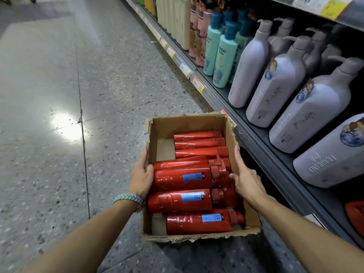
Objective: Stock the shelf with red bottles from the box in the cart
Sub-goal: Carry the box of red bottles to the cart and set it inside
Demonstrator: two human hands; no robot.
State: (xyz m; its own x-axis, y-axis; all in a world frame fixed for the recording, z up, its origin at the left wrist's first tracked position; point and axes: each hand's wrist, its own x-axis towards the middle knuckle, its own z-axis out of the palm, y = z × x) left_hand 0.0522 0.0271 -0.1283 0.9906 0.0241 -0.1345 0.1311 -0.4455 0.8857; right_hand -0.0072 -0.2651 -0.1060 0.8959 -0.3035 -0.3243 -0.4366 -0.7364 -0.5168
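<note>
An open cardboard box [187,125] hangs above the floor between my hands. Several red bottles [181,177] lie on their sides in it, caps to the right, three of the near ones with blue labels. My left hand [140,178] grips the box's left wall, thumb inside and fingers outside. My right hand [247,180] grips the right wall, its thumb inside by the red caps and a finger stretched along the rim. The shelf [256,138] runs along the right, close to the box. No cart is in view.
On the shelf stand large lavender pump bottles [275,89], teal bottles [224,56] and pink and cream bottles farther back. A red item [354,213] shows at the lower right of the shelf. Speckled aisle floor [59,95] spreads to the left.
</note>
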